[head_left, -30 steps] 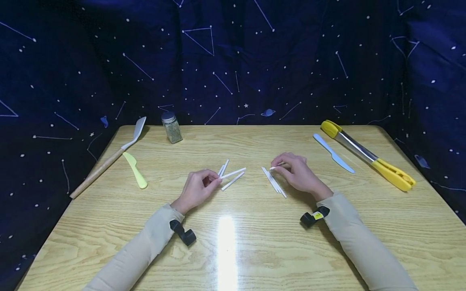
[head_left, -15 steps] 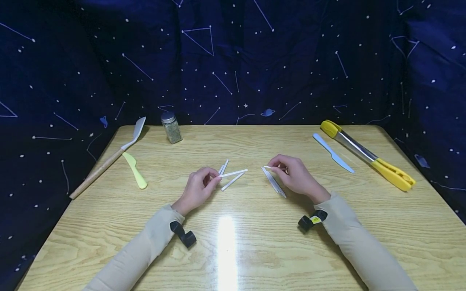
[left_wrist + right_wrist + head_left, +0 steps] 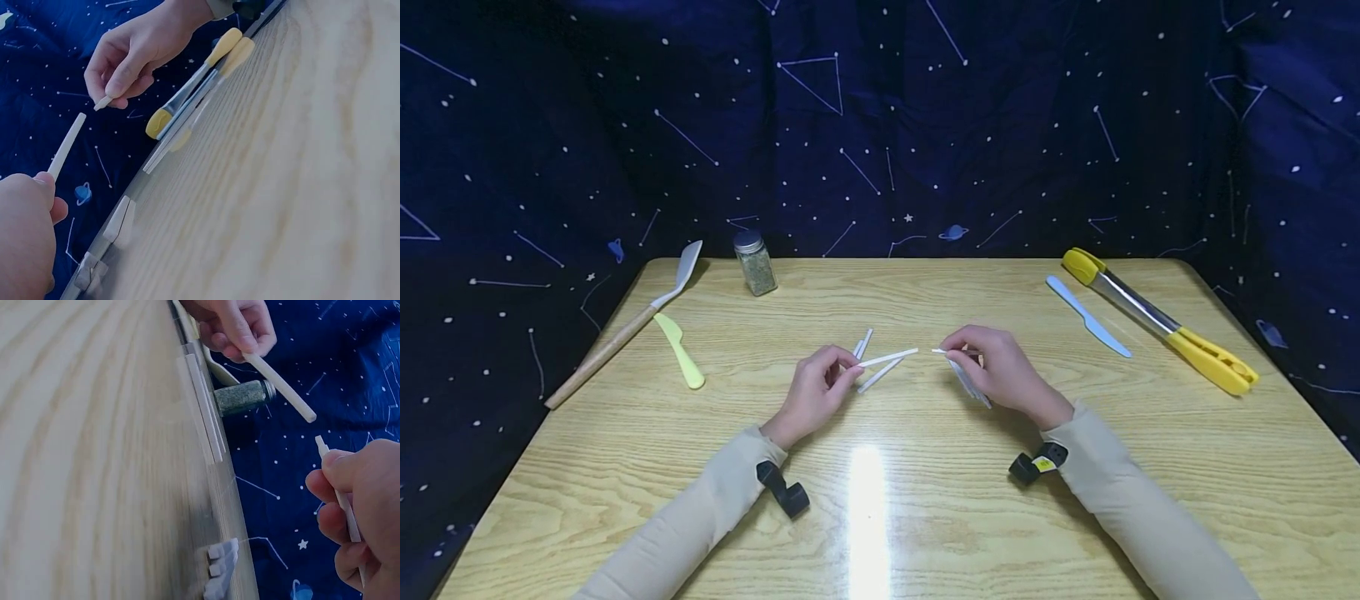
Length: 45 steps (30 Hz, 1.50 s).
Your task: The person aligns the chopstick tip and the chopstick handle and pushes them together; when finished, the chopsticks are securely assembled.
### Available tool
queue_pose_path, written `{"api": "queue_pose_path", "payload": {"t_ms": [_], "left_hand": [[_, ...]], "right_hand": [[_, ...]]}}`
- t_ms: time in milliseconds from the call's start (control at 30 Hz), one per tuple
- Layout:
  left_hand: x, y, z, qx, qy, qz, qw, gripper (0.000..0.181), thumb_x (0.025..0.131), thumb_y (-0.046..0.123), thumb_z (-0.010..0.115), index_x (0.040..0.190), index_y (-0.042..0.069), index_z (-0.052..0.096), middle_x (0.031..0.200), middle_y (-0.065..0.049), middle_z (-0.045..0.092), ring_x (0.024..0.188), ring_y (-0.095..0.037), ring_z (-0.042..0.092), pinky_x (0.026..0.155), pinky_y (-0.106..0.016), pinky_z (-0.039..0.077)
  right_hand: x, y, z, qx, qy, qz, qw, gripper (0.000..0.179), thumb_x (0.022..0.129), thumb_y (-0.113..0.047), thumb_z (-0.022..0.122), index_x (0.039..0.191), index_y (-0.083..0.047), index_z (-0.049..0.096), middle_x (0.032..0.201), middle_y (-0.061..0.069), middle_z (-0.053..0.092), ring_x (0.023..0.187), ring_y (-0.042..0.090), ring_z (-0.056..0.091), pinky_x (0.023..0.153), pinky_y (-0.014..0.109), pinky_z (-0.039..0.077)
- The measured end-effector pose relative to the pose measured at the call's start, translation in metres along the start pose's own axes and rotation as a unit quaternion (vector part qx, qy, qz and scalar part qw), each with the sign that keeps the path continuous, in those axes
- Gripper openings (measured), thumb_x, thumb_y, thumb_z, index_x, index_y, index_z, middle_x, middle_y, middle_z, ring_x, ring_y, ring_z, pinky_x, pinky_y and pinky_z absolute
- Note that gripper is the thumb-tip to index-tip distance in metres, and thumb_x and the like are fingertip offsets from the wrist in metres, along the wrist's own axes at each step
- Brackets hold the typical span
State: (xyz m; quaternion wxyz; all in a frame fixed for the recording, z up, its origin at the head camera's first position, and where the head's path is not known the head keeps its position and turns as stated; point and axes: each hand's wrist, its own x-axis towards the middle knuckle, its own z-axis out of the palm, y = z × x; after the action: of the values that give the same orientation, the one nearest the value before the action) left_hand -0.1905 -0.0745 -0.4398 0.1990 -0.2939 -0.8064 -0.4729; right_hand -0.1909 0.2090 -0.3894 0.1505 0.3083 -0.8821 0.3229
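Between thumb and fingers, my left hand (image 3: 815,387) pinches one white stick (image 3: 891,357) near its left end. The rest of it points right, raised off the table. My right hand (image 3: 1003,367) holds another white stick (image 3: 347,515), whose narrowed tip (image 3: 938,351) points left. A small gap separates the two facing ends, clearest in the right wrist view. Beside the left hand lie a few loose white sticks (image 3: 880,376), partly covered by it. Below the right hand is a bunch of white sticks (image 3: 967,382), partly hidden by the fingers.
On the wooden table (image 3: 925,283), a spatula (image 3: 625,333), a yellow-green knife (image 3: 681,354) and a herb jar (image 3: 756,265) stand or lie left. A blue knife (image 3: 1087,317) and yellow tongs (image 3: 1157,321) lie right. A dark starry cloth (image 3: 880,125) hangs behind.
My right hand has moved left with its stick and turned it to point at the other stick. My left hand has shifted slightly right with its stick. The gap between them has narrowed.
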Motion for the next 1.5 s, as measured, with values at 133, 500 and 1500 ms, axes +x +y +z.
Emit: {"api": "queue_pose_path", "payload": {"t_ms": [133,500,1500], "left_hand": [[-0.0003,0.0031,0.0013,-0.006,-0.006,-0.006,0.9999,0.005,0.086,0.004,0.070,0.087,0.004,0.064,0.067,-0.002,0.050,0.055,-0.008,0.041,0.047,-0.020,0.034],[-0.0002,0.0035,0.0025,-0.008,-0.015,-0.015,0.9997,0.005,0.087,0.007,0.070,0.087,0.004,0.066,0.066,-0.001,0.050,0.056,-0.009,0.041,0.049,-0.018,0.033],[-0.0028,0.0015,0.0028,-0.012,-0.030,0.003,0.9995,0.006,0.084,0.008,0.073,0.086,0.008,0.067,0.069,0.000,0.056,0.060,-0.006,0.043,0.051,-0.019,0.037]], "right_hand": [[-0.0002,-0.0024,0.0015,-0.007,0.001,-0.025,0.9997,0.008,0.089,-0.002,0.066,0.095,-0.007,0.069,0.087,0.004,0.068,0.072,0.009,0.060,0.064,0.027,0.053],[0.0006,-0.0053,0.0027,0.002,0.009,-0.053,0.9985,0.007,0.091,-0.004,0.064,0.095,-0.006,0.069,0.085,0.007,0.069,0.069,0.007,0.054,0.060,0.024,0.048],[-0.0004,-0.0081,0.0008,-0.014,-0.051,-0.026,0.9983,0.009,0.088,-0.001,0.067,0.094,-0.007,0.071,0.085,0.004,0.069,0.068,0.008,0.054,0.059,0.028,0.051]]}}
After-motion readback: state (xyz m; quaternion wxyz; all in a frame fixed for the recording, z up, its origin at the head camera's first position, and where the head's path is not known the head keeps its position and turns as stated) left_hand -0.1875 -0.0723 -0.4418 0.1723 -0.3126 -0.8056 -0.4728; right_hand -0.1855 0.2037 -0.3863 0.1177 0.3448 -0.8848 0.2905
